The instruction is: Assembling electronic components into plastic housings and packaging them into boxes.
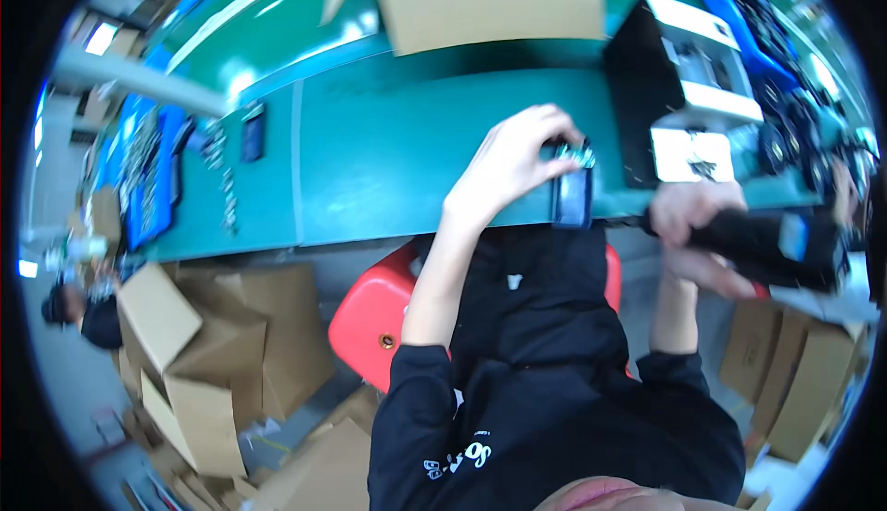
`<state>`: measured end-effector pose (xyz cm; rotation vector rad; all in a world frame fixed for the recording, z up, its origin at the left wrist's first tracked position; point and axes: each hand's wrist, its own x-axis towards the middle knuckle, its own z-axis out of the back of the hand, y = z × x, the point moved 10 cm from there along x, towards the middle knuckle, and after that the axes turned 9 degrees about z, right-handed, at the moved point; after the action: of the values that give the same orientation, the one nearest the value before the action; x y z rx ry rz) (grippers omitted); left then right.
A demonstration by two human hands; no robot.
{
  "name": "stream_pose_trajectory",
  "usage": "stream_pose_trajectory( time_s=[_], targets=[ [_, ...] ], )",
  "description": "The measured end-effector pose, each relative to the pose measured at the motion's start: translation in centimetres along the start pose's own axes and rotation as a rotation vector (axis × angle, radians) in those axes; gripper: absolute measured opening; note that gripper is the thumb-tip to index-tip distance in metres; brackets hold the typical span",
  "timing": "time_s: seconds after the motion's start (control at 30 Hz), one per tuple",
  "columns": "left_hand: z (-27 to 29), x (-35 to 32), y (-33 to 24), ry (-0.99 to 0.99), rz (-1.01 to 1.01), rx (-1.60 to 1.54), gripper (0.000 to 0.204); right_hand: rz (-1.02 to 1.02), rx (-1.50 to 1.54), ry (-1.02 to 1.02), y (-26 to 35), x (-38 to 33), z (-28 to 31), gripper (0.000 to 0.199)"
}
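"What did the person's left hand (522,155) have?"

"A small dark rectangular block (573,199), pinched by its top between thumb and curled fingers. It was above the near edge of the green table mat (416,141); I couldn't tell whether it touched."

"How did it look?"

"Slim and straight-sided, longer than wide, blue-black, with a glossy face that caught some light. Its top was different: a pale, silvery-green, uneven fitting (577,154), partly covered by the fingertips. I couldn't make out its details."

"And the right hand (682,220)?"

"Wrapped around a thick black object (771,245), longish, with a light-blue patch near its far end. Both were blurred, so I couldn't say what it was."

"Anything similar about?"

"Another small dark block (252,134) lay on the mat at the left, well apart, near a line of little silvery pieces (229,199). A black-and-white box-shaped unit (642,95) stood on the right, and an open cardboard box (490,3) at the back."
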<state>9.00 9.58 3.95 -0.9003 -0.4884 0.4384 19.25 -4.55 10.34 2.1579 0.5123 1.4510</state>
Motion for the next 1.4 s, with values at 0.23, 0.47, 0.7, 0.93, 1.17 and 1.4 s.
stream_pose_trajectory(
  time_s=[0.23, 0.47, 0.7, 0.93, 1.17, 1.4],
  targets=[
    [8.6, 1.7, 1.6, -0.363, -0.01, 0.5, 0.026, -0.011, -0.081, 0.003, 1.4, -1.7, 1.6, 0.083],
    [25.0, -6.4, 6.9, -0.402, 0.244, 0.624, 0.028, -0.056, -0.157, -0.027, 2.0, -3.3, 5.4, 0.083],
    [35.8, -12.5, 17.1, -0.381, 0.386, 0.68, 0.053, -0.176, -0.21, -0.18, 1.7, -3.7, 6.8, 0.085],
    [34.7, -11.4, 18.5, -0.285, 0.535, 0.718, 0.029, -0.28, -0.247, -0.17, 1.6, -3.7, 7.3, 0.081],
    [31.1, -11.9, 15.0, -0.272, 0.459, 0.658, 0.037, -0.228, -0.271, -0.186, 4.3, -2.3, 7.2, 0.079],
    [22.3, -10.2, 9.6, -0.223, 0.391, 0.503, 0.031, -0.263, -0.191, -0.201, 5.7, -1.7, 7.9, 0.081]
  ],
)
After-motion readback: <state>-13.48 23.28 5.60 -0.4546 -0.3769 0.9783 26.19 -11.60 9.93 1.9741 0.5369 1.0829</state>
